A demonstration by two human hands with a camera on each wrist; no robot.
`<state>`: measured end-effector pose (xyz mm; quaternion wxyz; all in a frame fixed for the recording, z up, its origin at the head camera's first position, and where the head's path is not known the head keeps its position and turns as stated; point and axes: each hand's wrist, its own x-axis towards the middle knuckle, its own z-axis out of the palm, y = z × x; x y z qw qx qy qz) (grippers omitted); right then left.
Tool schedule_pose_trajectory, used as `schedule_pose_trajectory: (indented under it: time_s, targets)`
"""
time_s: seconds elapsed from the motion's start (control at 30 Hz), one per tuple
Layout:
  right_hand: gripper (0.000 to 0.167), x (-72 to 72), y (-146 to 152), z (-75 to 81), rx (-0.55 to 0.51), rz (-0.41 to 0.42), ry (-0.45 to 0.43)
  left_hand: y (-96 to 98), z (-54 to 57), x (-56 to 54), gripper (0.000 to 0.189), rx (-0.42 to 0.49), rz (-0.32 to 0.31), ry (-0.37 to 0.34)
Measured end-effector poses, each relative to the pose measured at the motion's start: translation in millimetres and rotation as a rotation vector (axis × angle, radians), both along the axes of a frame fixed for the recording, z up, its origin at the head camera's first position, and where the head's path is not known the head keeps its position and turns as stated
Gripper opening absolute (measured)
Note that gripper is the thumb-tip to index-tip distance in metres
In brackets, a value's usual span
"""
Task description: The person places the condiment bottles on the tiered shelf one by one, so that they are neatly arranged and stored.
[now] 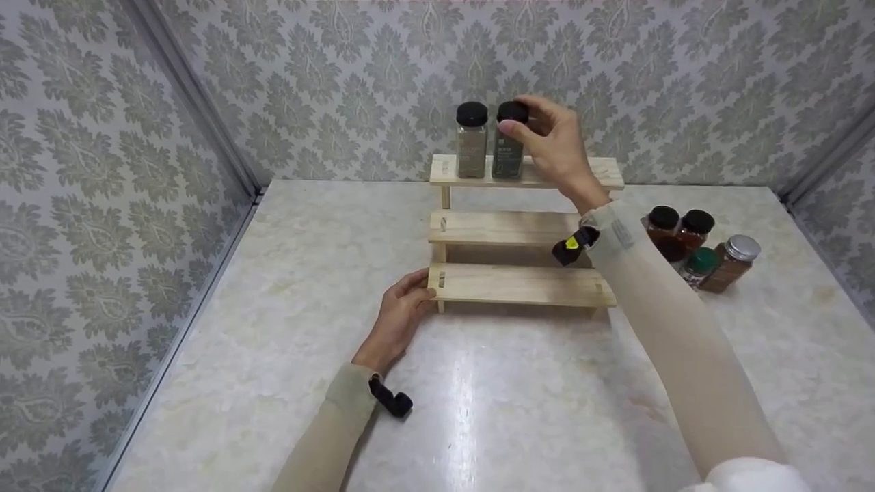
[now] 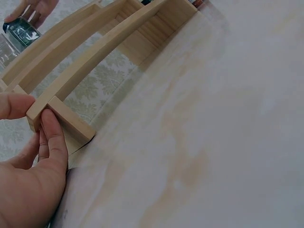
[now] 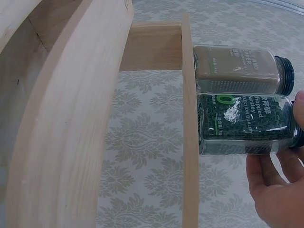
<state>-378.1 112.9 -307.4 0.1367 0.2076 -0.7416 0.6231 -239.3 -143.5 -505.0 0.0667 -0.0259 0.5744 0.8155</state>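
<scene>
Placing the green jar [image 1: 507,156] on the top shelf [image 1: 601,169], I judge.
It's upright just beside the tan jar [image 1: 472,152]; my right fingers [image 3: 256,175] grip its cap [image 1: 513,110], my left fingers [image 2: 53,128] hold the rack [image 1: 519,285]. Next calls for gentle release.

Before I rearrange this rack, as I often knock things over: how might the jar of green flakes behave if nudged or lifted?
The jar of green flakes would likely tip rather than roll, being tall and flat-sided. Its smooth, shiny walls suggest it is stiff and perhaps slippery. Filled with dry-looking flakes, it may be light for its size.
</scene>
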Motion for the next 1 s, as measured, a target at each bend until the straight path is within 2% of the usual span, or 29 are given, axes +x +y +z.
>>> schedule_pose_trajectory:
  time_s: [0.27,0.5,0.63,0.83,1.0]
  targets:
    - [0.05,2.3,2.1,0.7,0.041,-0.019,-0.029,0.7,-1.6,-1.0,0.058,0.017,0.009,0.0]
    - [0.057,8.8,12.1,11.6,0.038,-0.007,-0.012,-1.1,-0.1,-0.2,0.057,0.0,0.0,0.013]
    - [0.056,17.9,26.7,18.2,0.04,-0.013,0.001,-1.4,-1.1,-1.1,0.057,-0.002,-0.008,0.002]
    - [0.051,35.4,56.3,22.5,0.106,-0.058,0.04,-3.4,-2.3,-2.5,0.056,-0.002,0.002,0.003]
    - [0.044,51.6,92.8,23.9,0.176,-0.102,0.126,0.3,-2.5,-2.6,0.057,-0.004,-0.003,-0.003]
